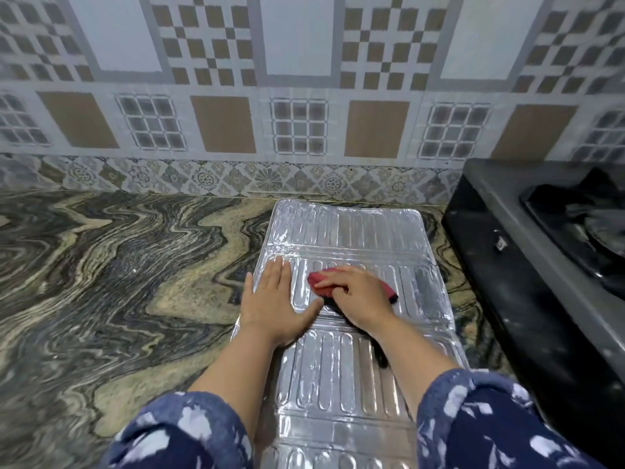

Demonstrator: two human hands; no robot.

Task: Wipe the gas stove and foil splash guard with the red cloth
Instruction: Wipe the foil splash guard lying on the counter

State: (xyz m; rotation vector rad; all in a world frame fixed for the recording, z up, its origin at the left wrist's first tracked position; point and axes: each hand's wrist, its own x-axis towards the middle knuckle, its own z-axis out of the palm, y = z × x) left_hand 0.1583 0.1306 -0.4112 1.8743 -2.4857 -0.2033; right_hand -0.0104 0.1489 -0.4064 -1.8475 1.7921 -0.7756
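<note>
The foil splash guard [351, 333] lies flat on the desk [118, 265], running from the near edge toward the back edge under the tiled wall [304, 79], just beside the gas stove [541, 265], which stands at the right side of the desk. By its look the guard is thin embossed foil in hinged panels: light, springy, easy to dent or crease, and likely to skate on the polished stone if pushed sideways. It wants bracing with a flat palm rather than pinching, and strokes along the ribs rather than across the folds.

The left hand [274, 299] does just that: fingers spread and released, holding nothing, it lies flat on the middle panel at its left edge. The right hand [355, 296] has its grip closed over the red cloth [319, 282], pressing it against the same panel; the cloth is soft and bunched, with red showing past the fingers on both sides and a dark trailing part running back under the wrist. That loose tail could drag or snag on a panel edge.

The stove's dark side wall rises close against the guard's right edge, so strokes that way have little room. Left of the guard the patterned stone is bare. Blue patterned sleeves [490, 428] sit pushed up near the guard's near end.
</note>
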